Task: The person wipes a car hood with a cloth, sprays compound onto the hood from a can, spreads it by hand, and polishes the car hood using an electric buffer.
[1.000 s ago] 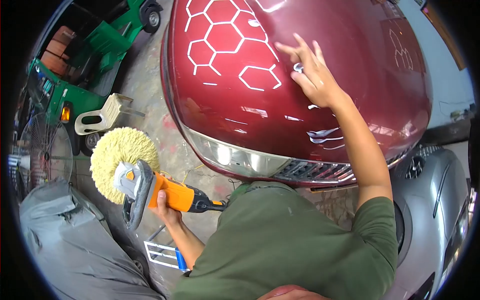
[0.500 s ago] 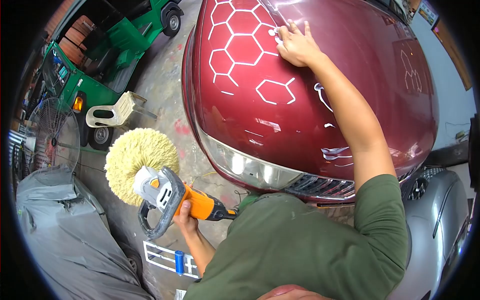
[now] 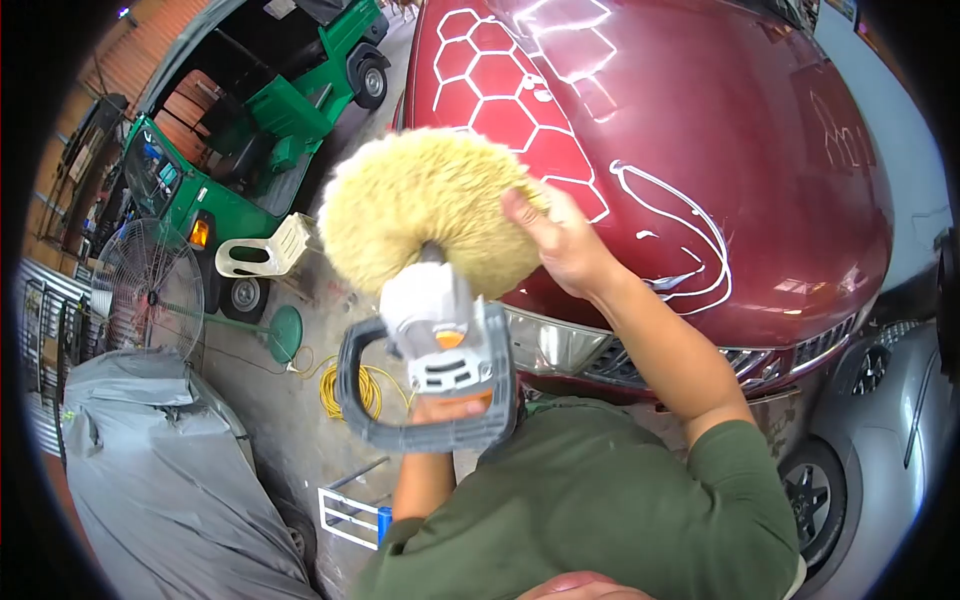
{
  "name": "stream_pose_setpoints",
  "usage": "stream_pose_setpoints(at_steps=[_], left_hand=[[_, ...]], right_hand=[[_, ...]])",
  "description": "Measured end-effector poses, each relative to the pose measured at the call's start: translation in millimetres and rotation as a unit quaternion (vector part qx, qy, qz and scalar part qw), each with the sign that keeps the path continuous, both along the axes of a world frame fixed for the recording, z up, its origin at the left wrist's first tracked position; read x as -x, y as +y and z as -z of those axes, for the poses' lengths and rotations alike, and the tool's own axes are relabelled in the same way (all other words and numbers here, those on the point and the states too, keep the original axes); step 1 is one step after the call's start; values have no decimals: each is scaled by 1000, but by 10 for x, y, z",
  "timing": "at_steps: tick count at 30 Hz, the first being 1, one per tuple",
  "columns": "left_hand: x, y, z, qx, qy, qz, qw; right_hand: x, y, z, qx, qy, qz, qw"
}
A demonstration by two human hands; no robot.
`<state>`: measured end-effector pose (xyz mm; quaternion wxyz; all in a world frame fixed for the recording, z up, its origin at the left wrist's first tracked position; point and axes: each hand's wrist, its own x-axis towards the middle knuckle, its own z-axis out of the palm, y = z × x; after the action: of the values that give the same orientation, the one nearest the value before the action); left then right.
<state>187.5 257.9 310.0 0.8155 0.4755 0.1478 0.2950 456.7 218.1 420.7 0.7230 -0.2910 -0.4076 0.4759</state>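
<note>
In my left hand (image 3: 452, 408) is a grey-and-orange power polisher (image 3: 435, 310), gripped by its body behind the dark loop handle (image 3: 430, 437). Facing upward and forward, its round yellow wool pad (image 3: 415, 205) is raised in front of the car. My right hand (image 3: 568, 240) pinches the pad's right edge, thumb on the near side and the other fingers hidden behind it. Beyond the pad lies the glossy dark red car hood (image 3: 740, 150), with small white blobs (image 3: 537, 88) on it and bright hexagonal light reflections.
A standing fan (image 3: 150, 290), a cream plastic chair (image 3: 270, 250) and a green three-wheeler (image 3: 230, 140) are to the left. A coiled yellow cord (image 3: 352, 392) lies on the floor. A grey-covered vehicle (image 3: 170, 460) stands lower left, a grey car (image 3: 880, 440) lower right.
My right hand has left the hood and taken hold of the wool pad's edge. My left hand has brought the polisher up and right, in front of the hood.
</note>
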Motion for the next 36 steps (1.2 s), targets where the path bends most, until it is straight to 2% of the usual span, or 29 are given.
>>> stream_pose_setpoints(at_steps=[1,4,6,8,9,10,11,12,13,14,15,20,23,26,31,34,36], left_hand=[[-214,40,-34,0,7,23,1000],[-765,-17,-142,-5,32,75,997],[-1033,-126,-269,-8,49,106,993],[-1312,-252,-555,-12,51,128,990],[-1471,-311,-796,-16,13,111,994],[-1717,-341,-1112,-24,-68,77,994],[-1958,-345,-1244,-40,-101,17,994],[-2201,-347,-1379,-59,-131,-44,989],[-2345,-251,-1463,-28,-123,-11,992],[-2530,-132,-1482,-12,-137,19,990],[-2805,10,-1583,37,-160,1,986],[-3386,445,-1563,139,-137,17,981],[-3504,579,-1505,185,-107,31,976],[-3668,704,-1464,197,-103,17,975],[-3782,947,-1556,235,-107,9,966],[-3907,1058,-1579,259,-126,18,957],[-4016,1033,-1555,279,-141,14,950]], right_hand=[[-45,-120,6,18,-29,68,997],[-198,-437,152,31,6,246,969],[-206,-831,277,78,36,301,950],[-46,-1313,607,94,-44,308,946],[109,-1505,658,86,-98,292,948],[182,-1651,606,137,-150,269,942],[252,-1795,552,184,-205,242,930],[261,-1908,423,287,-254,209,900],[129,-1863,410,296,-288,281,866],[28,-1779,186,332,-286,287,852],[-96,-1598,-75,359,-285,302,836],[-517,-1179,-705,466,-321,311,764],[-628,-1000,-881,515,-347,310,720],[-831,-934,-880,513,-342,309,724],[-821,-574,-1094,530,-350,330,698],[-954,-443,-1146,530,-418,349,650],[-890,-392,-1276,560,-453,350,600]])
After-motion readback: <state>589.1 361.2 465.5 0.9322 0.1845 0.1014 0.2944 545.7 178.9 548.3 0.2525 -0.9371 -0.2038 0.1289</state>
